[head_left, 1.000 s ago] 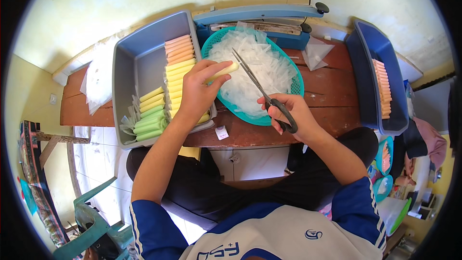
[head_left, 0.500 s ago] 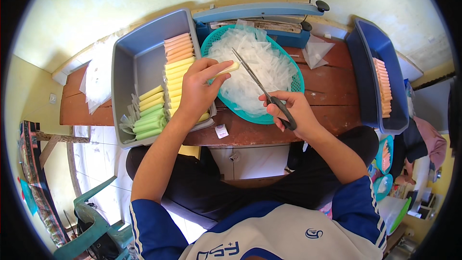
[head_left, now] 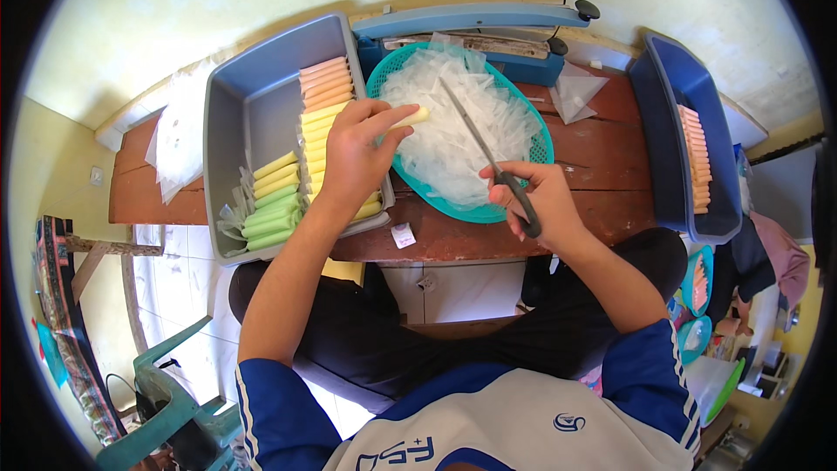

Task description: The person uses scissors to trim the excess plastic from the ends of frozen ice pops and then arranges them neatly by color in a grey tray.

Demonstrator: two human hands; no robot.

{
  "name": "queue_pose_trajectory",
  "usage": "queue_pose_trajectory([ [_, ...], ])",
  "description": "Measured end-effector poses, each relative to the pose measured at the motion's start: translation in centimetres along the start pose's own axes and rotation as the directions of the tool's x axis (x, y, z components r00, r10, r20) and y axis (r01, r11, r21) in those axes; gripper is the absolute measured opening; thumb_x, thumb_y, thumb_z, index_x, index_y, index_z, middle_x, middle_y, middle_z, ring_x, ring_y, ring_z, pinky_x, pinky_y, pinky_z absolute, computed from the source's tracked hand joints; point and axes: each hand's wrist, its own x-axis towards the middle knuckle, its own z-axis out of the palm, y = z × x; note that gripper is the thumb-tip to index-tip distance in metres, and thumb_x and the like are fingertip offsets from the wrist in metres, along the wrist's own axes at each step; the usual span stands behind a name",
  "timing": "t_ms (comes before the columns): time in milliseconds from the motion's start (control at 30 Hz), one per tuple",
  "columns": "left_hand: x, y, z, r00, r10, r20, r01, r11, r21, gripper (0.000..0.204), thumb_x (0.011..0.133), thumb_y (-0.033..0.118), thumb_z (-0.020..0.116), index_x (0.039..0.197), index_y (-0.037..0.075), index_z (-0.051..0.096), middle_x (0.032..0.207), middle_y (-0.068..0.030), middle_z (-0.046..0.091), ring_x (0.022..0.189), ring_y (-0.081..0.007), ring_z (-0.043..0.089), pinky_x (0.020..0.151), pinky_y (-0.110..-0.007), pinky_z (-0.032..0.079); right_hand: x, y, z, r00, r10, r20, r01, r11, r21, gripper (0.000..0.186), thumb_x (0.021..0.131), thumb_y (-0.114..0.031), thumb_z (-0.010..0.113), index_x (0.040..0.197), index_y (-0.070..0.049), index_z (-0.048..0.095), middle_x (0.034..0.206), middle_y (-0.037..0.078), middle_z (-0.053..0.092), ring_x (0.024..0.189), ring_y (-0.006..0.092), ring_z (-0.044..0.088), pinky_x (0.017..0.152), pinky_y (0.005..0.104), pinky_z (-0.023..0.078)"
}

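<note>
Over the left side of a turquoise basket (head_left: pixel 547 146), my left hand (head_left: pixel 359 146) pinches a yellow ice pop (head_left: pixel 416 116) with its rounded end pointing right. My right hand (head_left: pixel 542 202) grips black-handled scissors (head_left: pixel 478 135), blades slanting up and left, a little apart from the pop's end. Clear plastic scraps (head_left: pixel 466 153) fill the basket below. A grey bin (head_left: pixel 253 100) stands beside my left hand, with pink ice pops (head_left: pixel 326 85), yellow ice pops (head_left: pixel 277 173) and green ice pops (head_left: pixel 272 220) in clear plastic, laid in rows. My left forearm hides part of them.
A blue bag sealer (head_left: pixel 471 22) stands behind the basket. At right, a dark blue bin (head_left: pixel 645 131) holds pink ice pops (head_left: pixel 695 157). Clear plastic sheets (head_left: pixel 179 144) lie at the left of the brown wooden table (head_left: pixel 602 174). Another person (head_left: pixel 776 253) is at far right.
The scissors have moved slightly right, away from the ice pop's end. My left hand has turned a little, and less of the ice pop shows beyond its fingers.
</note>
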Motion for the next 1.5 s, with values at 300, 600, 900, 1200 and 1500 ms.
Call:
queue_pose_trajectory([
  [300,0.4,0.0,-0.7,0.992,-0.122,-0.021,0.119,0.987,-0.11,0.035,0.074,0.001,0.079,0.107,0.007,0.072,0.091,-0.0101,0.067,0.08,-0.0216,0.063,0.072,-0.031,0.051,3.3,2.1,-2.9,0.879,-0.471,-0.07,0.299,0.659,-0.69,0.038,0.077,-0.013,0.079,0.109,0.003,0.066,0.1,0.01,0.061,0.076,0.0218,0.063,0.063,0.0315,0.049],
  [600,-0.3,-1.0,-1.2,0.955,-0.29,0.069,0.295,0.886,-0.358,0.031,0.086,0.007,0.074,0.114,0.001,0.065,0.099,-0.0055,0.071,0.087,-0.0118,0.066,0.08,-0.026,0.051,5.2,5.7,-4.0,0.799,-0.581,0.151,0.356,0.256,-0.898,0.031,0.081,-0.007,0.069,0.111,-0.001,0.063,0.113,0.017,0.06,0.091,0.038,0.063,0.08,0.0434,0.052],
  [900,-0.3,-0.9,-3.1,0.938,-0.326,0.12,0.344,0.829,-0.441,0.021,0.088,0.01,0.072,0.107,0.003,0.069,0.092,-0.0045,0.071,0.08,-0.0106,0.065,0.074,-0.026,0.051,4.8,1.1,-0.1,0.775,-0.611,0.161,0.546,0.519,-0.658,0.028,0.082,-0.005,0.071,0.109,-0.001,0.065,0.104,0.013,0.067,0.08,0.0226,0.069,0.068,0.0318,0.055],
  [1200,0.8,-2.0,-6.5,0.898,-0.225,0.378,0.372,0.848,-0.378,0.023,0.079,0.007,0.08,0.099,0.002,0.068,0.086,-0.0021,0.07,0.077,-0.0094,0.065,0.072,-0.026,0.053,8.7,-3.4,7.0,0.785,-0.561,0.263,0.615,0.652,-0.444,0.025,0.083,-0.008,0.073,0.105,0.001,0.067,0.093,0.013,0.07,0.076,0.0191,0.069,0.072,0.0306,0.055],
  [1500,0.5,-6.7,-11.8,0.714,-0.319,0.623,0.543,0.814,-0.206,0.027,0.08,0.004,0.076,0.101,0.001,0.06,0.083,-0.0052,0.068,0.079,-0.0117,0.067,0.071,-0.026,0.052,15.0,-2.8,12.6,0.717,-0.377,0.586,0.691,0.492,-0.53,0.022,0.079,-0.009,0.073,0.099,0.0,0.07,0.091,0.018,0.072,0.084,0.0304,0.071,0.075,0.0366,0.054],
])
